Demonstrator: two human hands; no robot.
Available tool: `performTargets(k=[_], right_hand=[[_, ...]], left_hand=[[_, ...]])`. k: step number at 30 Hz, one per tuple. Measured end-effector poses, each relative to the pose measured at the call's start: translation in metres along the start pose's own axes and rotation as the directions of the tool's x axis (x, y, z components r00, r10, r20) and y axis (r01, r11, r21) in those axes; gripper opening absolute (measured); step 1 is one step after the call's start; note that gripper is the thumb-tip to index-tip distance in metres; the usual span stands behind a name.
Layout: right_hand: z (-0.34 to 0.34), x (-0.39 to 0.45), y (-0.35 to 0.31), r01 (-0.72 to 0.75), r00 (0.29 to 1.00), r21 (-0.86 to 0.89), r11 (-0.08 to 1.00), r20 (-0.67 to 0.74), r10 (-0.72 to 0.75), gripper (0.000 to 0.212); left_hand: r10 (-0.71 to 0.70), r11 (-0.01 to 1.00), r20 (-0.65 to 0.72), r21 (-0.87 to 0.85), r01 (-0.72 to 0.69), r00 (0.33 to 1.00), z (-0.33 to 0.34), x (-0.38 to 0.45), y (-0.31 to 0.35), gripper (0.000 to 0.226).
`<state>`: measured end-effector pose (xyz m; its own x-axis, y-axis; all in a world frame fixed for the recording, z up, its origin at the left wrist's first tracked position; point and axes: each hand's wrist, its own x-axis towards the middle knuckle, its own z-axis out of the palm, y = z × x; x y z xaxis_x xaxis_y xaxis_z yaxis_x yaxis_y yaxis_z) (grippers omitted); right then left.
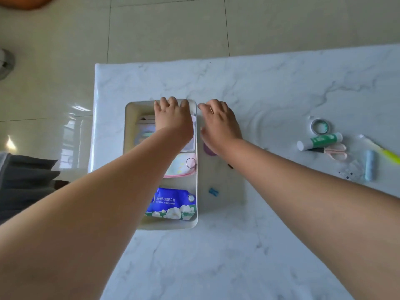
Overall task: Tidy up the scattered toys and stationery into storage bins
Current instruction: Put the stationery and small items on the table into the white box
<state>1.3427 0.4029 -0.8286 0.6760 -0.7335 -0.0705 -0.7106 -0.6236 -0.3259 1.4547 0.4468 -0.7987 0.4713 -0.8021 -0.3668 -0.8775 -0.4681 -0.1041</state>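
The person seems to be setting the bins in place rather than picking anything up. The left hand (172, 114) reaches over the white bin (129, 161), its fingers curled over the far rim and apparently gripping it. The right hand (217, 120) hangs over the far end of a second, clear bin (223, 191) that sits just beside the white one; its fingers look loosely bent and a little apart, but whether they grip that rim cannot be told. The white bin already holds a blue tissue pack (172, 204) at the near end, a pink pouch (184, 167) with a ring in the middle, and some cards or booklets further back, partly hidden under the left arm. The clear bin holds a small blue clip (213, 191) and something purple (208, 150) half hidden by the right wrist. Stationery lies scattered on the marble table (259, 87), well apart to the right: a tape roll (320, 126), a glue stick (319, 140), pink scissors (333, 151), a yellow-green pen (383, 151) and a pale blue tube (370, 165). The next move probably calls for freeing the right hand and reaching across to that cluster. The scissors lie touching the glue stick, so lifting one may nudge the other.
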Motion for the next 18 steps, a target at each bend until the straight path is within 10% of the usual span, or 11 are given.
performTargets(k=[18], right_hand=[[-0.048,-0.109,0.282,-0.418,0.896,-0.151,0.896,0.094,0.434,0.042]], left_hand=[[0.346,0.912,0.029,-0.247,-0.329,0.938,0.04,-0.029,0.293,0.05]])
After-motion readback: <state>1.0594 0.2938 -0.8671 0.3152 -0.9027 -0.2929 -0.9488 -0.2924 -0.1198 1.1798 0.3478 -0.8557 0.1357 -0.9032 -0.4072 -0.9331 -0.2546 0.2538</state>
